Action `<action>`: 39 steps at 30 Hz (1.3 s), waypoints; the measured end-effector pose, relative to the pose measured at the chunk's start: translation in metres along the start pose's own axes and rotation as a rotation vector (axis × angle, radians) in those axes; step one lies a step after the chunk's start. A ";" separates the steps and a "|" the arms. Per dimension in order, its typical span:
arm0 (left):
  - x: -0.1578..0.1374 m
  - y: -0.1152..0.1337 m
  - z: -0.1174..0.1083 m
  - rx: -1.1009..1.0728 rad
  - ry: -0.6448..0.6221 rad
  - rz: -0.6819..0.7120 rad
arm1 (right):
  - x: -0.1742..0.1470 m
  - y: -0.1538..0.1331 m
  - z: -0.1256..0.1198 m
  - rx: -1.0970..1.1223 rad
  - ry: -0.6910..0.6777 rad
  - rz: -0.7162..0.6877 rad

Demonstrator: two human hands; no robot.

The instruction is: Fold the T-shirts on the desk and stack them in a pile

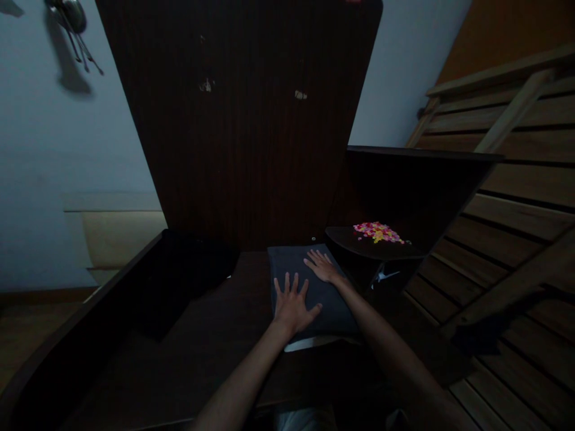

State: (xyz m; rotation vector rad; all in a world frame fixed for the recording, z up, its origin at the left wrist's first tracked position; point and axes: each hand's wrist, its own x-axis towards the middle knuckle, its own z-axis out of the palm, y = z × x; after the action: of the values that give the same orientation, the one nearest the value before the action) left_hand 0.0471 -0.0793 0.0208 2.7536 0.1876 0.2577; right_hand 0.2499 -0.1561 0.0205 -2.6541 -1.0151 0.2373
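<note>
A dark grey piece of folded cloth (291, 260) lies as a neat rectangle on the dark wooden desk (197, 365). My left hand (293, 304) rests palm down on its left side, fingers spread. Farther back on the right, my right hand (321, 267) lies flat on the same cloth with its fingers apart. A pale strip (309, 343) shows under the cloth's near edge. Neither hand grips anything.
Black cloth (193, 269) lies at the desk's left. Colourful small pieces (380, 232) are heaped on a corner shelf (359, 242) at right. A tall dark panel (242, 137) rises behind. Wooden slats (521, 173) stand on the far right.
</note>
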 end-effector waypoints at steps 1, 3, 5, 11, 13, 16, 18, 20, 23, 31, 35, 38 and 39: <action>-0.001 0.000 0.000 -0.002 0.013 -0.020 | 0.001 0.002 0.001 -0.008 0.006 0.006; -0.002 0.000 0.000 -0.007 0.012 -0.037 | 0.004 0.005 0.002 -0.022 0.017 0.022; -0.003 0.000 -0.002 -0.010 -0.004 -0.036 | 0.005 0.005 0.002 -0.043 0.019 0.037; -0.001 0.002 -0.005 -0.019 -0.023 -0.042 | 0.003 -0.009 -0.004 -0.135 0.017 0.076; 0.001 0.002 -0.003 -0.015 -0.025 -0.044 | 0.002 -0.021 -0.004 -0.138 0.011 0.073; 0.003 0.000 0.001 -0.008 -0.017 -0.042 | 0.002 -0.036 0.001 -0.098 0.004 0.011; 0.003 -0.001 0.004 -0.006 -0.007 -0.038 | 0.002 -0.041 0.007 -0.075 0.011 -0.018; 0.003 -0.001 0.005 -0.004 0.002 -0.038 | 0.002 -0.041 0.013 -0.068 0.029 -0.028; 0.004 -0.001 0.004 -0.004 0.011 -0.033 | 0.005 -0.036 0.016 -0.061 0.046 -0.034; 0.011 -0.001 0.003 0.001 0.001 -0.036 | 0.006 -0.040 0.008 -0.072 0.011 -0.021; 0.008 0.001 0.001 0.000 -0.011 -0.041 | 0.004 -0.041 0.010 -0.090 0.028 -0.018; 0.007 0.002 0.000 0.006 -0.020 -0.047 | 0.004 -0.038 0.014 -0.089 0.056 -0.023; 0.006 0.003 0.000 0.011 -0.025 -0.048 | 0.005 -0.037 0.015 -0.090 0.063 -0.028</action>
State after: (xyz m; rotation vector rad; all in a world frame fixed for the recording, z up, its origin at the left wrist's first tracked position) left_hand 0.0532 -0.0808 0.0232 2.7577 0.2494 0.2102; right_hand 0.2266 -0.1236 0.0182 -2.7070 -1.0659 0.1036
